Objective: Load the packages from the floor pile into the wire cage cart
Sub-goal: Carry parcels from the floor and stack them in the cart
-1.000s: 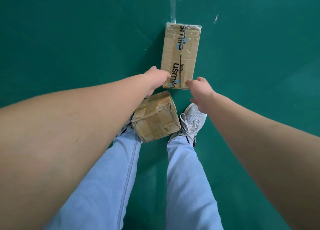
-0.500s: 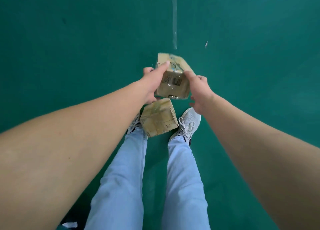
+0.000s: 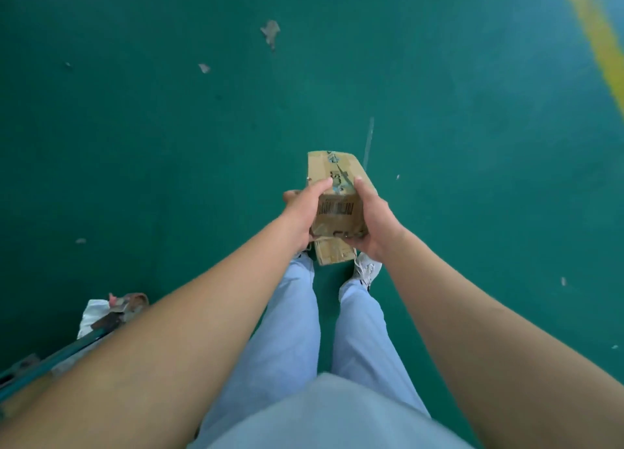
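A barcode label [image 3: 336, 208] is showing on the near end face of the long box [image 3: 337, 192]; its bars are visible but the digits are too small to read. Dark printed lettering is running along the top face of this box under a strip of clear tape, blurred and partly covered by the thumbs, so no brand can be read.

The long box is brown cardboard, creased and scuffed, with dented corners and tape wrapping its edges. It is being held in the air above the green floor [image 3: 169, 144], in front of the person's legs, with its far end pointing away and tilted slightly up.

The left hand [image 3: 302, 213] is gripping the left side of the box, thumb lying across the top face and fingers curled underneath. The right hand [image 3: 373, 224] is gripping the right side in the same way, thumb on top, fingers wrapped below the near end.

A 2nd box [image 3: 334, 254], smaller and also taped brown cardboard, is lying on the floor directly below the hands, between the 2 shoes [image 3: 366, 269]. Any print on it cannot be made out.

A yellow line [image 3: 604, 43] is crossing the floor at the upper right. A white package [image 3: 93, 315] is lying at the lower left beside a teal bar [image 3: 50, 357].
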`<state>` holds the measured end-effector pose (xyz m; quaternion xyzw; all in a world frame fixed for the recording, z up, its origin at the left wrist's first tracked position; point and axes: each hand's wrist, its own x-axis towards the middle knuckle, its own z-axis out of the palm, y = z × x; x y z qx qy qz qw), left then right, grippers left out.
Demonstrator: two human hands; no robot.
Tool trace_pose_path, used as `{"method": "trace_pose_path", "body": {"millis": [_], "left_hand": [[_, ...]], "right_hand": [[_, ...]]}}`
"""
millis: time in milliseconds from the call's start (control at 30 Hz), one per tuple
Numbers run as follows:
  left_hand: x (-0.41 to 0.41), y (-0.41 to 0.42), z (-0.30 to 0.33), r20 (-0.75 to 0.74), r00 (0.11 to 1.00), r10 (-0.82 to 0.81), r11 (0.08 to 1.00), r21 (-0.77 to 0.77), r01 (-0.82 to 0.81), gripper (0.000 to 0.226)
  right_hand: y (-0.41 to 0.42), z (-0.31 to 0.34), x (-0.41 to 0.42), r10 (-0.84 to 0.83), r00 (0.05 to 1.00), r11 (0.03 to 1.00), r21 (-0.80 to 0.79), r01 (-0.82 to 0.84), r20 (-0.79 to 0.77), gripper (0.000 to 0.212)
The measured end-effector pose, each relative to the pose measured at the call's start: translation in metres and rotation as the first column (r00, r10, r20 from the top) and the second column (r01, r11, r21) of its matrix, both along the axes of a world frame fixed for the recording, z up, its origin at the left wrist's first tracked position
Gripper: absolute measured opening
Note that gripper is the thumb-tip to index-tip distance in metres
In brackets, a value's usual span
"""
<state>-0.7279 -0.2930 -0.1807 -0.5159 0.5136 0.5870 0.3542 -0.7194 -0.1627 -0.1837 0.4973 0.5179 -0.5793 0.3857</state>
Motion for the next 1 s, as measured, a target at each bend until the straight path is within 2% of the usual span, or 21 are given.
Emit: {"method": "trace_pose_path", "body": {"millis": [133,233,367,433,533,700,800,1000], "left_hand": [[0.029,-0.018,0.071,-0.076,0.993,0.087,0.995,-0.051,-0.091,0.059],[0.064,-0.031,0.119,-0.133,0.970,0.202,0.975,-0.068,-0.212,0.059],[0.116,-0.029,0.166,-0.218,0.896,0.386,0.914,-0.040,-0.404,0.063],[0.141,-0.021,0.185,-0.255,0.859,0.443,0.884,-0.033,-0.466,0.064],[0.182,-0.007,0.208,-0.299,0.774,0.558,0.809,-0.014,-0.588,0.062],[0.250,0.000,0.234,-0.347,0.606,0.716,0.650,0.011,-0.760,0.065],[0.287,-0.002,0.244,-0.367,0.521,0.771,0.566,0.020,-0.824,0.067],[0.366,-0.012,0.268,-0.470,0.307,0.827,0.358,0.021,-0.933,0.056]], "right_hand": [[-0.021,0.064,0.013,0.099,0.994,0.994,-0.047,-0.101,-0.046,0.086],[-0.033,0.111,0.030,0.203,0.975,0.973,-0.090,-0.212,-0.092,0.064],[-0.034,0.157,0.058,0.352,0.915,0.924,-0.081,-0.373,-0.194,0.065],[-0.030,0.177,0.074,0.394,0.882,0.905,-0.058,-0.421,-0.259,0.055],[-0.024,0.204,0.103,0.478,0.813,0.859,-0.016,-0.512,-0.334,0.046],[-0.033,0.232,0.146,0.630,0.640,0.722,0.029,-0.691,-0.441,0.057],[-0.043,0.240,0.174,0.685,0.557,0.645,0.036,-0.763,-0.469,0.057],[-0.081,0.261,0.232,0.767,0.355,0.450,0.054,-0.891,-0.535,0.055]]}}
